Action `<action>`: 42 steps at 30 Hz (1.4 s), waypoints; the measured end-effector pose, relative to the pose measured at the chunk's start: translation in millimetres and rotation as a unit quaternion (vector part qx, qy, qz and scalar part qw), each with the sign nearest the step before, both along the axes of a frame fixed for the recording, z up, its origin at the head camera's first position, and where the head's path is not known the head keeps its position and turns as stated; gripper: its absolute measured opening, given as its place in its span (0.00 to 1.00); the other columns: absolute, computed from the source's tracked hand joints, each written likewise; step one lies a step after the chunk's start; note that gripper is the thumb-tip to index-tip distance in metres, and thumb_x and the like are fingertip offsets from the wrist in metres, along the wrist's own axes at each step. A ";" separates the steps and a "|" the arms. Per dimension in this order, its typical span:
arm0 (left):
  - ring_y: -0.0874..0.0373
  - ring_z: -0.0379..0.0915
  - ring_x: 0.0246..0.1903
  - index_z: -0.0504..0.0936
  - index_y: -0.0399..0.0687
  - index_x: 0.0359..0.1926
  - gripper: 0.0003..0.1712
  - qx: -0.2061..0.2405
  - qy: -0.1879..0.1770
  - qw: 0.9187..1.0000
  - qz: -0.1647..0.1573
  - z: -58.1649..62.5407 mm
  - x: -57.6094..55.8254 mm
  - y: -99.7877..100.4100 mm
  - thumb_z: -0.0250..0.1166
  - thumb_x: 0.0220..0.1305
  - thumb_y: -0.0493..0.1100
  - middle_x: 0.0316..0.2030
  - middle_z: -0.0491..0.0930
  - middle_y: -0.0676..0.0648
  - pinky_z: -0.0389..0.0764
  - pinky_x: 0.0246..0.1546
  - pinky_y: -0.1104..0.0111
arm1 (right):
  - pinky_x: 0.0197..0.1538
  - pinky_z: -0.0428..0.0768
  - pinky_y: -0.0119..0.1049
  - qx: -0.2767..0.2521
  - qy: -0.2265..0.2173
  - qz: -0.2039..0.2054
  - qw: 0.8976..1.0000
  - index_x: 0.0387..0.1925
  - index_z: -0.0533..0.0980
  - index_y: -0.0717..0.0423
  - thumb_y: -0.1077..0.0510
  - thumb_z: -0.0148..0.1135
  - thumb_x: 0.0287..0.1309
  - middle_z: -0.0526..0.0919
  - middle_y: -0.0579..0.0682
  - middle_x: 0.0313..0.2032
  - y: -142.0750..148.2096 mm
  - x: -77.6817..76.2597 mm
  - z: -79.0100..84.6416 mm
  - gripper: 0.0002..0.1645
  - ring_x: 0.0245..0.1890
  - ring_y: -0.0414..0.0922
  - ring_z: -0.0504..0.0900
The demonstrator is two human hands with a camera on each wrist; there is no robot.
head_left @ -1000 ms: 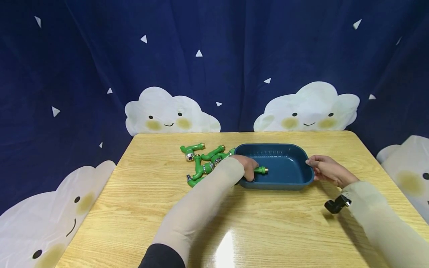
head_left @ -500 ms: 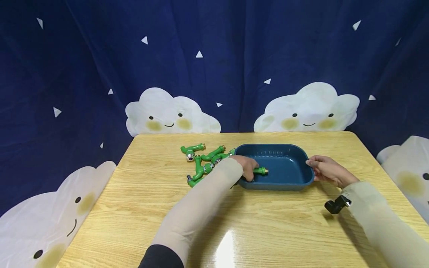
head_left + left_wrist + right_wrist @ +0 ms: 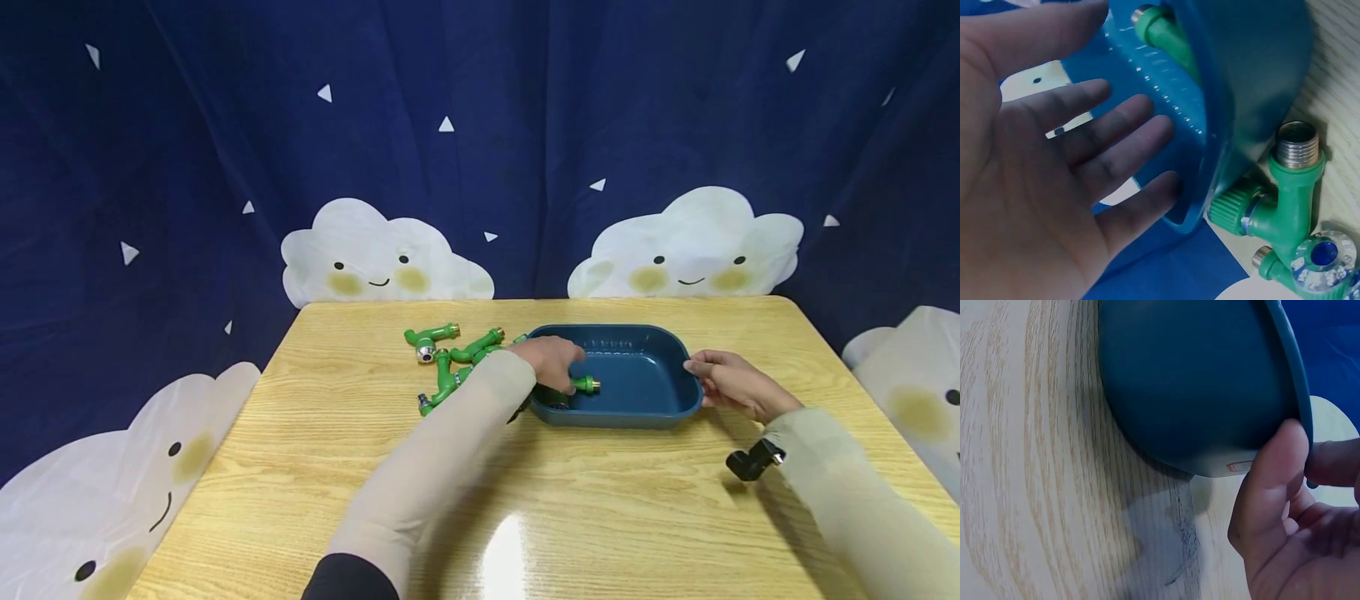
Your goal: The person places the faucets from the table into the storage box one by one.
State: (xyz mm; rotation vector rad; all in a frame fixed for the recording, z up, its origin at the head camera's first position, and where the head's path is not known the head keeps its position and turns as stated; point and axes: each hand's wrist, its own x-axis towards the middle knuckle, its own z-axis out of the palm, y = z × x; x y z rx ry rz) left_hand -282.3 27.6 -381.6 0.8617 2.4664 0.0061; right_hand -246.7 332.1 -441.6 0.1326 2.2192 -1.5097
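Observation:
A blue plastic tub (image 3: 637,375) stands on the table, and one green tap (image 3: 587,384) with a brass threaded end lies inside its left part. My left hand (image 3: 553,362) is over the tub's left end, just above that tap. In the left wrist view its fingers (image 3: 1125,150) are spread and relaxed, with nothing held. My right hand (image 3: 738,385) pinches the tub's right rim between thumb (image 3: 1279,456) and fingers. Left of the tub lie several more green taps (image 3: 444,375), partly hidden behind my left forearm.
One green tap (image 3: 431,340) lies slightly apart at the back left of the group. The wooden table (image 3: 637,500) ends at a dark blue curtain (image 3: 480,150) with cloud pictures. A black device (image 3: 753,460) is strapped at my right wrist.
My left hand has let go of the tap in the tub and risen a little, its fingers opening. The right hand keeps its hold on the rim.

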 end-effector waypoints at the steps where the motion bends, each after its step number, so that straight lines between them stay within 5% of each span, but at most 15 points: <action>1: 0.56 0.60 0.73 0.61 0.57 0.75 0.36 0.007 0.006 1.000 -0.004 0.5 -0.2 -1.6 0.61 0.70 0.52 0.74 0.64 0.54 0.69 0.70 0.62 | 0.31 0.83 0.28 0.000 0.001 0.001 1.000 0.40 0.69 0.55 0.52 0.46 0.76 0.74 0.40 0.24 -0.5 -0.1 -0.1 0.12 0.23 0.33 0.77; 23: 0.55 0.66 0.70 0.67 0.50 0.72 0.29 0.138 0.030 0.990 -0.009 18.8 3.1 -29.8 0.56 0.74 0.48 0.70 0.70 0.50 0.69 0.70 0.63 | 0.31 0.81 0.29 0.000 0.005 0.004 1.000 0.39 0.69 0.55 0.53 0.44 0.76 0.72 0.40 0.24 -0.2 0.2 -3.0 0.12 0.24 0.34 0.75; 42: 0.52 0.60 0.74 0.68 0.48 0.72 0.29 0.169 0.096 0.981 -0.007 15.8 20.7 -65.8 0.54 0.74 0.49 0.71 0.68 0.47 0.63 0.74 0.59 | 0.31 0.81 0.28 0.002 0.011 0.002 1.000 0.38 0.69 0.55 0.52 0.45 0.76 0.72 0.40 0.24 -0.3 1.8 -1.4 0.12 0.24 0.34 0.75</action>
